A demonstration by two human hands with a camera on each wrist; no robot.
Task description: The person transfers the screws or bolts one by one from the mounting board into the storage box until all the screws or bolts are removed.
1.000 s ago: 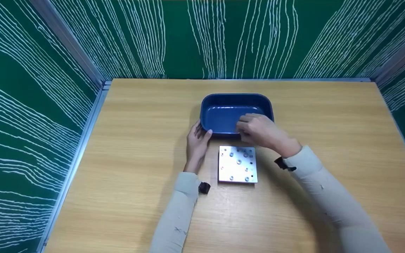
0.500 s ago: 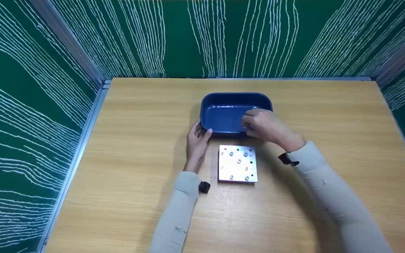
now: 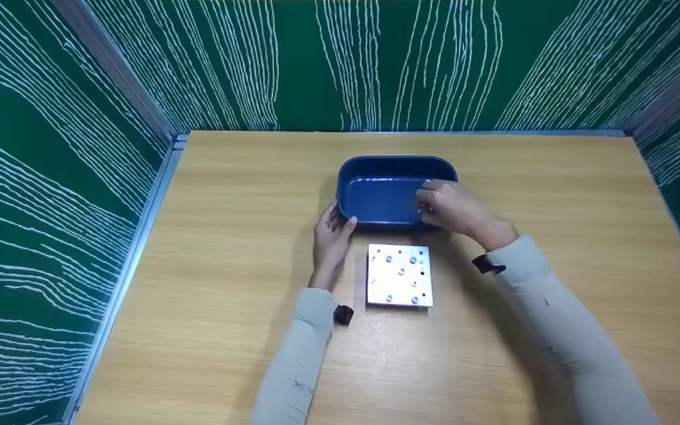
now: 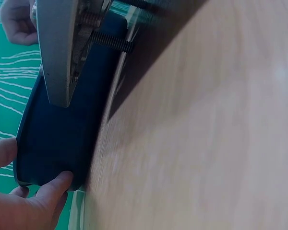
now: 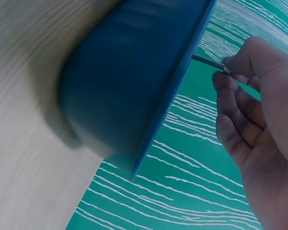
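Observation:
A deep blue rectangular dish (image 3: 375, 203) stands on the table. My left hand (image 3: 331, 242) holds its near left corner, thumb on the front wall and fingers round the left side, as the left wrist view also shows. Over the dish's right side, my right hand (image 3: 452, 212) pinches a thin metal bolt (image 5: 210, 62) between thumb and forefinger. The bolt's shank points to the dish's rim in the right wrist view; its far end is hidden. In front of the dish lies a square metal plate (image 3: 396, 283) with several bolts and holes; threaded shanks (image 4: 113, 42) stick out beneath it.
The wooden table (image 3: 228, 236) runs out to both sides of the dish. Green panels (image 3: 298, 71) with white wavy lines stand behind it and at the sides. The plate lies between my two forearms, near the left wrist.
My right hand has shifted to the right and slightly away across the dish, with the bolt between its fingers. The left hand, dish and plate have stayed in place.

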